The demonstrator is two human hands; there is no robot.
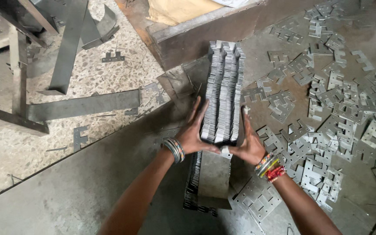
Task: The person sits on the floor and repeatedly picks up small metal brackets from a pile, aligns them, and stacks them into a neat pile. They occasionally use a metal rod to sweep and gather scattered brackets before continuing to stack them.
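Note:
A long stack of thin stamped metal plates point(223, 87) lies on edge on a grey metal sheet point(88, 182), running away from me. My left hand point(193, 130) presses flat against the stack's left side near its close end. My right hand point(250, 141) clasps the right side of the same end. Bangles ring both wrists. A second, shorter stack of the same plates point(199, 182) lies below my hands, partly covered by a flat grey plate point(214, 180).
Several loose stamped plates point(336, 100) are strewn over the surface to the right. A rusty metal block point(205, 30) stands behind the stack. Flat steel bars point(83, 104) and angle pieces point(72, 43) lie on the speckled floor at left.

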